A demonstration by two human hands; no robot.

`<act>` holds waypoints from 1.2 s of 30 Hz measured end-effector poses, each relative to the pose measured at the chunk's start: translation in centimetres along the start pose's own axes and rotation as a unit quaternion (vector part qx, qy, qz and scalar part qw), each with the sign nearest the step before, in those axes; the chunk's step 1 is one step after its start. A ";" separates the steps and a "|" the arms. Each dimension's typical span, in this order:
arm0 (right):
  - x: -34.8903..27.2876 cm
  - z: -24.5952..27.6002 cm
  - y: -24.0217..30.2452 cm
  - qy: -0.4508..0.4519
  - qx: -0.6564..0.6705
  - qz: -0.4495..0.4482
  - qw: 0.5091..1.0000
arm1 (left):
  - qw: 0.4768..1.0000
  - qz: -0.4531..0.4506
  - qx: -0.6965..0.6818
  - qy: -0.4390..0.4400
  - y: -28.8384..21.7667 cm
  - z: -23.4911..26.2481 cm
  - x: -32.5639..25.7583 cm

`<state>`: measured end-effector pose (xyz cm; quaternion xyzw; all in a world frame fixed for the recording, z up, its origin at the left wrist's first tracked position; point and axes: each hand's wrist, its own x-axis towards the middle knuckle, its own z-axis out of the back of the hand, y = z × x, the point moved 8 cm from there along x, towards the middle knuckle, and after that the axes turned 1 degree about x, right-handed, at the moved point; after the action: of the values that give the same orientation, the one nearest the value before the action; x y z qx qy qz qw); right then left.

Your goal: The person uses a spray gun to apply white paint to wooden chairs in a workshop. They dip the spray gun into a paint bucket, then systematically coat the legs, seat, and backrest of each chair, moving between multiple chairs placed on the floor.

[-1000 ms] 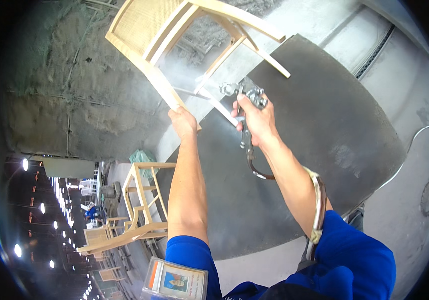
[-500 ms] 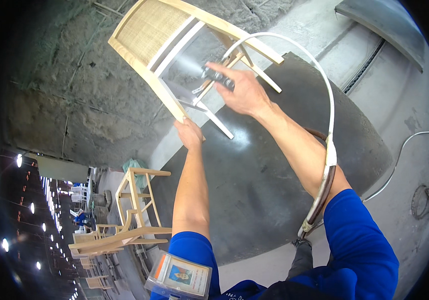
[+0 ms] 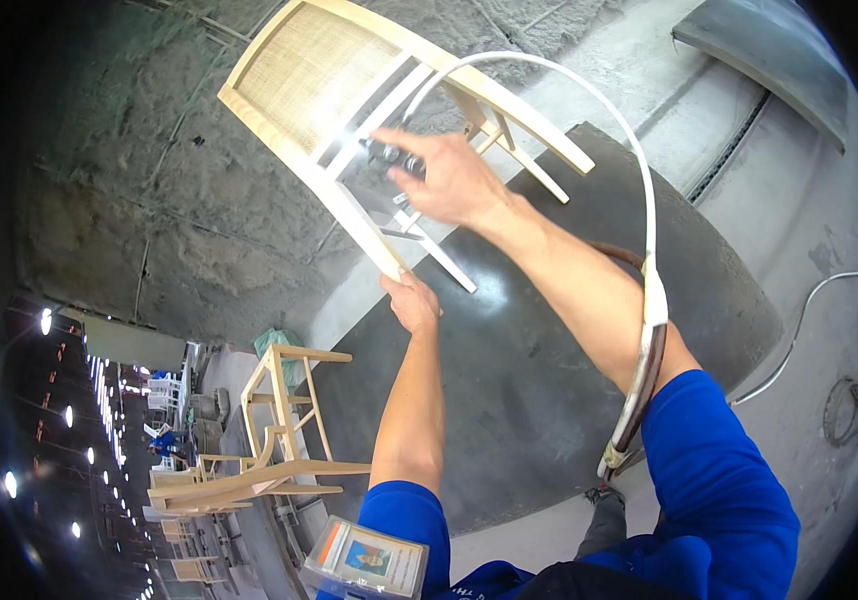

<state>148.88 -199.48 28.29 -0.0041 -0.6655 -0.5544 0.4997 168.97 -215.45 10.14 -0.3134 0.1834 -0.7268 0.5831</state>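
Observation:
A pale wooden chair [image 3: 357,205] with a woven backrest panel [image 3: 319,70] is tilted in front of me, its back pointing away and its legs toward me. My left hand [image 3: 412,302] is closed around the lower end of its left long leg. My right hand [image 3: 454,180] is wrapped around a small dark spray gun [image 3: 394,158], its nozzle close to the crossbar [image 3: 374,120] below the woven panel. A whitish glow of mist shows at the nozzle. From the gun a white hose [image 3: 639,150] arcs over to the right and down along my right forearm.
Under the chair spreads a wide dark board [image 3: 519,400]. To the left stand bare wooden chair frames [image 3: 284,375], with more furniture behind. A dusty grey wall [image 3: 149,150] is at the far left. A curved grey panel [image 3: 769,55] and a coiled cable [image 3: 854,410] lie on the right.
The spray gun has moved left and slightly up, toward the crossbar near the woven panel. My left hand and the leg end it holds have shifted right and a little nearer.

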 end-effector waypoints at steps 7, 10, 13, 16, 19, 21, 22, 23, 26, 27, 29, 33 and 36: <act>-14.6 0.3 -4.2 0.045 -0.022 -0.143 0.988 | 0.997 -0.068 0.008 -0.020 -0.1 -0.7 2.0; -18.5 -1.8 -9.0 0.055 0.014 -0.211 0.976 | 0.998 -0.062 0.010 -0.015 -0.2 -0.7 3.8; -17.7 -3.8 -12.0 0.029 0.038 -0.164 0.985 | 0.998 -0.056 0.019 -0.012 -0.8 -0.6 4.9; -16.7 -1.6 -14.7 -0.059 -0.047 -0.166 0.983 | 0.998 -0.057 0.018 -0.005 -1.3 -0.6 5.6; -16.6 3.5 -16.3 -0.180 -0.072 -0.158 0.968 | 0.998 -0.062 0.009 -0.002 -1.7 -0.5 6.0; -17.7 6.4 -17.5 -0.213 -0.072 -0.185 0.957 | 0.998 -0.062 0.009 0.003 -1.7 -0.6 6.5; -18.4 7.5 -17.6 -0.234 -0.073 -0.171 0.954 | 0.998 -0.060 0.013 0.007 -1.7 -0.6 6.9; -19.1 8.1 -18.1 -0.238 -0.104 -0.180 0.949 | 0.998 -0.061 0.010 0.008 -1.8 -0.7 7.3; -19.6 7.0 -21.9 -0.220 -0.099 -0.207 0.948 | 0.999 -0.046 -0.002 0.015 -1.4 -0.8 8.8; -18.8 6.0 -23.8 -0.217 -0.099 -0.208 0.949 | 0.998 -0.051 0.017 0.013 -1.5 -0.8 9.3; -17.2 3.2 -28.0 -0.198 -0.094 -0.228 0.949 | 0.999 -0.045 0.026 0.013 -1.2 -0.8 10.6; -13.5 -4.9 -34.0 -0.076 -0.089 -0.288 0.951 | 0.998 -0.044 0.031 0.030 -0.7 -0.8 12.8; -12.3 -10.5 -34.6 0.042 -0.042 -0.286 0.956 | 0.998 -0.031 0.033 0.043 -0.1 -0.6 13.9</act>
<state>142.57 -213.83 -6.58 0.1885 -0.5934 -0.7013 0.3472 166.80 -228.83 13.12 -0.2679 0.1745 -0.7627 0.5623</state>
